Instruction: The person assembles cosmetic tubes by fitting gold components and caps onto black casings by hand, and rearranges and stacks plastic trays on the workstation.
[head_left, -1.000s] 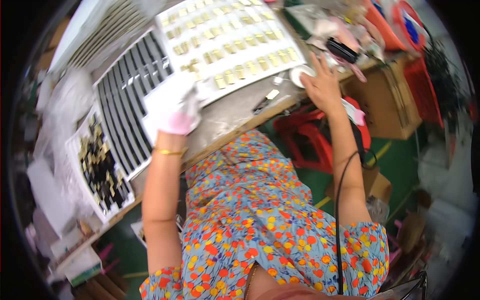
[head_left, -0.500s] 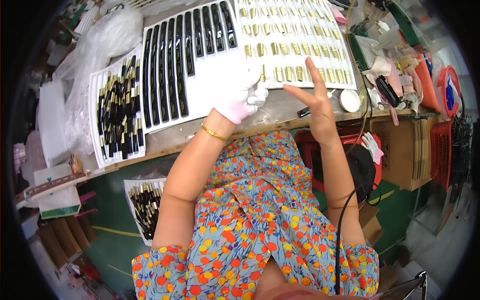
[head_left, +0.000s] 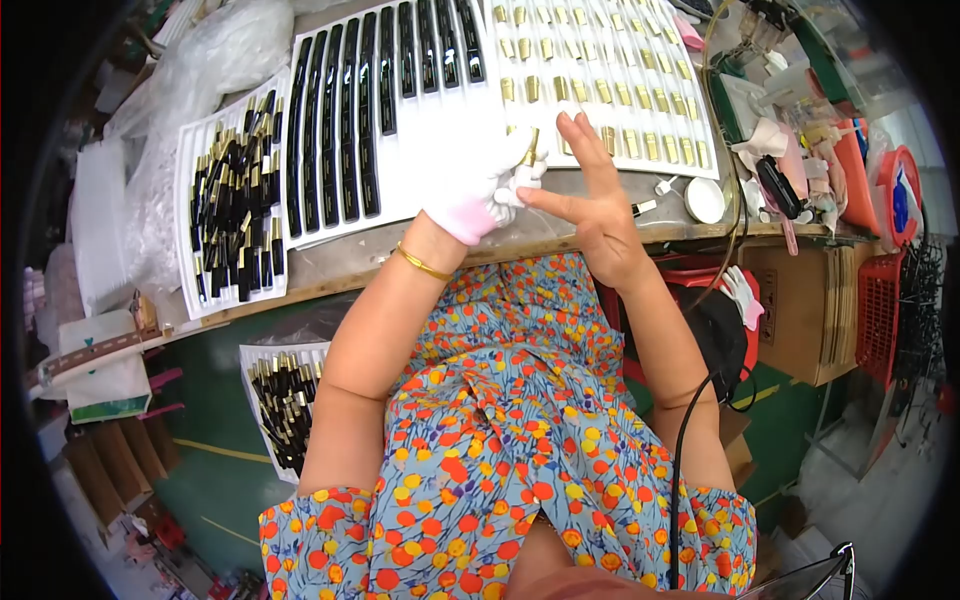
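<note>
My left hand (head_left: 482, 195), in a white glove with a pink cuff, is closed around a small gold fitting (head_left: 531, 152). The fitting sticks up, slightly tilted, and its lower part is hidden by the gloved fingers. My bare right hand (head_left: 598, 215) is just right of the glove with fingers spread. One fingertip reaches the glove; whether it touches cannot be made out. Behind both hands, a white tray (head_left: 590, 178) carries rows of gold fittings (head_left: 617, 92). Left of it, another white tray (head_left: 440, 120) has rows of long glossy black tubes (head_left: 350, 120).
A tray of loose black-and-gold tubes (head_left: 240, 200) lies at the table's left, and another such pile (head_left: 285, 405) sits lower down. On the right are a round white dish (head_left: 704, 200), a small black-and-white piece (head_left: 645, 208), a black clip-like object (head_left: 775, 185) and a hanging cable (head_left: 738, 200).
My right hand has moved left, up to the gloved hand. The gold fitting in my left hand leans a little more to the right. The view has shifted slightly.
</note>
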